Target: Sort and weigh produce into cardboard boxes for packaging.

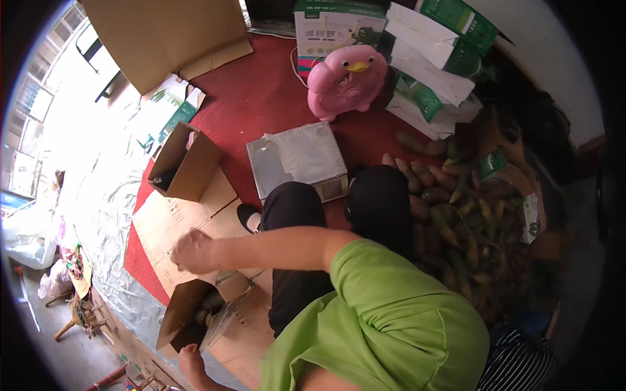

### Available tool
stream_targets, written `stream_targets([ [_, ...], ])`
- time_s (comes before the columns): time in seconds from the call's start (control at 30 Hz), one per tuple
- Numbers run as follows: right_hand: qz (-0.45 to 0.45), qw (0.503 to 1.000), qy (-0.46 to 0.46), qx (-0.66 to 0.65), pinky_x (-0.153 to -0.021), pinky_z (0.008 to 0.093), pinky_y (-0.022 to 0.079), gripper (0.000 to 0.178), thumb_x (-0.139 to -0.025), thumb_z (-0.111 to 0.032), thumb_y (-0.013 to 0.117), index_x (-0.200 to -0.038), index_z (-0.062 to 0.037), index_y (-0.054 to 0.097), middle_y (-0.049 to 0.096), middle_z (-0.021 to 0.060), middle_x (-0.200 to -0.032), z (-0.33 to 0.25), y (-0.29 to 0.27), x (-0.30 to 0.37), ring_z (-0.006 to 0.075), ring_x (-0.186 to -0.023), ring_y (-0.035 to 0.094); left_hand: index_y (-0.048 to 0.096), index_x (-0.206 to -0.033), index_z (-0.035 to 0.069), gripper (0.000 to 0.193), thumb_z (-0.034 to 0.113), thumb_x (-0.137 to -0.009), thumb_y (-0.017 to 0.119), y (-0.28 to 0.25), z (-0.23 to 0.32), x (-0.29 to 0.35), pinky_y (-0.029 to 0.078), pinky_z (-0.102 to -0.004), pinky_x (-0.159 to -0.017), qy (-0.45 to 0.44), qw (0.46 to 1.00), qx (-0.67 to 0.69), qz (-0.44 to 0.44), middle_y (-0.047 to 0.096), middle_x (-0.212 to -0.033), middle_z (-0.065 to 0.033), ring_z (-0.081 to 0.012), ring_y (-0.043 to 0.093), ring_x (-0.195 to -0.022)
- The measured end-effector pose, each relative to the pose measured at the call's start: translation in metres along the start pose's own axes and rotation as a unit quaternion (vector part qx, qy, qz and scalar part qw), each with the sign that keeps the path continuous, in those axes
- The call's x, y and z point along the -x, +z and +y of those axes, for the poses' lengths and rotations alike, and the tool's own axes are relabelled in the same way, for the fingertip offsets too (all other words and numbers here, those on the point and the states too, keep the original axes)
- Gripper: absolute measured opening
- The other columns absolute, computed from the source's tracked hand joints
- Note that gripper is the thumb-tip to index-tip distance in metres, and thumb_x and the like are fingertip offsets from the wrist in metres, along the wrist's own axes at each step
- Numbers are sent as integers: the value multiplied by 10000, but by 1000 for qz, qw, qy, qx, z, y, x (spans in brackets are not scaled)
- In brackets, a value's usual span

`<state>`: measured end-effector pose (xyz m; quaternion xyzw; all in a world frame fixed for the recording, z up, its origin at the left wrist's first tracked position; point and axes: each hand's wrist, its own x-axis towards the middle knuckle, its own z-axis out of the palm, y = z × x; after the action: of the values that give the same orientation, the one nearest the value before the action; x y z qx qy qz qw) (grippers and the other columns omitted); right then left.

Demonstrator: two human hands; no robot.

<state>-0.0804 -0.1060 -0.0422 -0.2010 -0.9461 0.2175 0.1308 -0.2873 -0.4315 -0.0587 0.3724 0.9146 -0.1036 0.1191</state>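
Brown and open-topped, a cardboard box (pixel 177 314) sits between the curled right hand (pixel 193 252) and the left hand (pixel 192 362) near its edge, though I cannot tell whether either grips anything.

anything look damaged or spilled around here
The whitish covering on the grey box has a ragged edge, as if torn. Vegetables lie loose in a heap at the person's right; whether they spilled or were put there, I can't tell.
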Motion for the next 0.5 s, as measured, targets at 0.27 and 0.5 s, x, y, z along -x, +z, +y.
stream_targets([
  [0.27,213,965,91,-119,-735,390,495,181,-779,-245,603,-810,-80,672,653,115,-853,97,-136,99,289,-826,633,653,-1013,60,225,82,-789,644,-64,266,-9,477,-400,-776,305,926,190,113,616,-963,-135,-312,598,-907],
  [0.5,364,898,220,-112,-718,392,495,168,-781,-204,616,-831,-56,678,661,135,-839,163,-196,234,307,-811,636,535,-1244,217,573,386,-734,734,99,318,-102,355,-638,-948,309,926,-194,-99,513,-1276,-62,-295,470,-1206],
])
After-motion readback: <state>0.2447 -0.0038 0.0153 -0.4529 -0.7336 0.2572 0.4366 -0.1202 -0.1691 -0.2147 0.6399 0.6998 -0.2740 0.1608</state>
